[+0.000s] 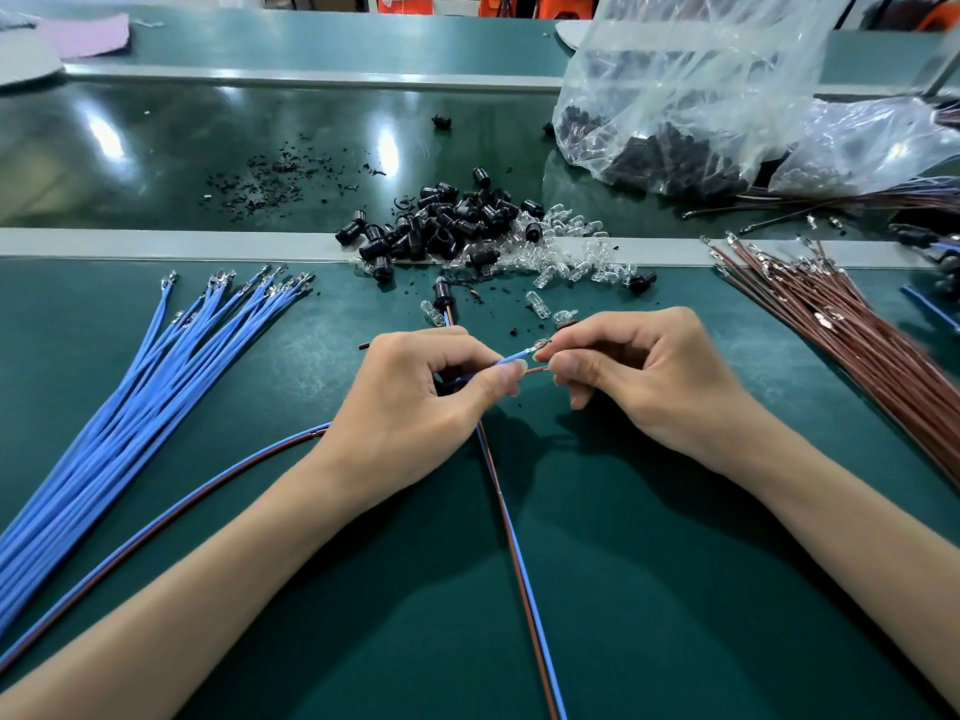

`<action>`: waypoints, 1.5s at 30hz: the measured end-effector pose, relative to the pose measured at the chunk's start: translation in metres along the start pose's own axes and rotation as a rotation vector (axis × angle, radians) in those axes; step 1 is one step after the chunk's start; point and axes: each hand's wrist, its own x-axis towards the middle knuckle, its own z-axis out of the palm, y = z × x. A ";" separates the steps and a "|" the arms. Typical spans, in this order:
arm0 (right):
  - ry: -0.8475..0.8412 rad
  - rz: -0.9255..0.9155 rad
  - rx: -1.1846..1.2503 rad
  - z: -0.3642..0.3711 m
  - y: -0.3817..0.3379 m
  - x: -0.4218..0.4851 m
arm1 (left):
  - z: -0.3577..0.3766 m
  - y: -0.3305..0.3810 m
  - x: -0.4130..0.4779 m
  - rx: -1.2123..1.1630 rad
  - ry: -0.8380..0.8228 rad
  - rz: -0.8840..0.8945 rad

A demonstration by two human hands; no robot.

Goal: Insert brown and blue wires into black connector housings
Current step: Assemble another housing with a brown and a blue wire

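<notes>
**Brown and blue wires [514,553] being evened up at the tips, with no housing on them yet**

The pair is running up the middle of the green mat [675,563] from the near edge into the hands. The left hand [415,402] is pinching both leads between thumb and forefinger, just behind the metal terminals. The right hand [649,376] is pinching the tip ends. The blue wire [511,357] and the brown wire [535,372] are showing in the short gap between the fingertips. The hands are sitting close together, almost meeting, each clamped on the wires.

Neither hand is holding a black housing, so by my reading this pair is waiting to be inserted. One wired housing [442,293] is lying just beyond the left hand with a blue and a brown lead coming out of it. This suggests at least one piece is done. Much is remaining: a thick blue bundle [130,407] is fanning out on the left and a brown bundle [841,345] on the right, all with bare terminals.

Loose black connector housings [447,220] are lying heaped beyond the hands, mixed with small clear bulbs [566,252]. The clear plastic bag [675,70] at the back right is holding more dark housings at its bottom. A second bag [857,142] beside it is holding something pale that I cannot make out.
</notes>
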 end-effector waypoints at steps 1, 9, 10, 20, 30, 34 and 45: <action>-0.007 0.000 0.014 0.000 0.000 0.000 | 0.000 0.000 0.000 0.004 0.008 0.003; -0.052 0.010 0.086 0.000 -0.001 0.000 | 0.001 -0.001 0.000 0.057 0.067 0.067; -0.053 0.015 0.099 -0.001 -0.001 0.000 | 0.001 -0.001 0.000 0.069 0.077 0.078; -0.068 0.042 0.103 -0.005 -0.001 -0.001 | 0.001 -0.004 0.000 0.098 0.141 0.105; -0.055 0.033 0.145 -0.004 -0.001 0.000 | 0.001 -0.002 0.000 0.036 0.094 0.048; -0.063 0.046 0.190 -0.005 0.003 0.001 | 0.001 -0.002 -0.001 0.025 0.092 0.047; -0.039 0.040 0.204 -0.005 0.004 0.002 | 0.001 -0.003 0.000 0.076 0.123 0.101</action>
